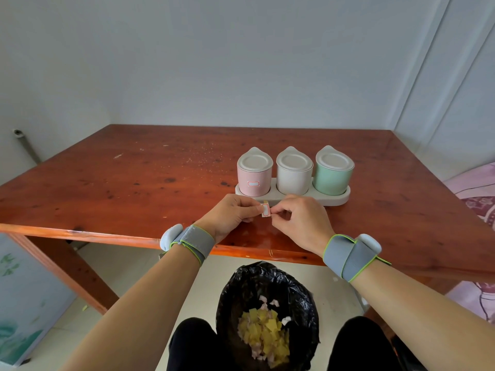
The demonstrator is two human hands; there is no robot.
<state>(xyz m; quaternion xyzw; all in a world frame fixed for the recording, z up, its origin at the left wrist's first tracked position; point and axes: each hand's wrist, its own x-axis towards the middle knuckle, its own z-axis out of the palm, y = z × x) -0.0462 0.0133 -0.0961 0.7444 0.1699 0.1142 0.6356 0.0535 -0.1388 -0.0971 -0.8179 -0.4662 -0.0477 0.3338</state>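
A small white label sticker with a red border (265,210) is held just above the wooden table (134,183). My left hand (230,215) pinches its left edge and my right hand (300,220) pinches its right edge. A sliver of yellow backing paper shows behind the sticker's top. Just beyond my hands, three lidded jars stand in a pale tray (334,200): a pink jar (254,175) with a red-bordered label on its front, a white jar (294,172) and a green jar (333,171). Both wrists wear grey straps.
A bin lined with a black bag (300,293) sits on the floor between my knees, holding several yellow and white paper scraps. A pink patterned fabric (476,194) lies at the right edge. Walls close in behind and beside the table.
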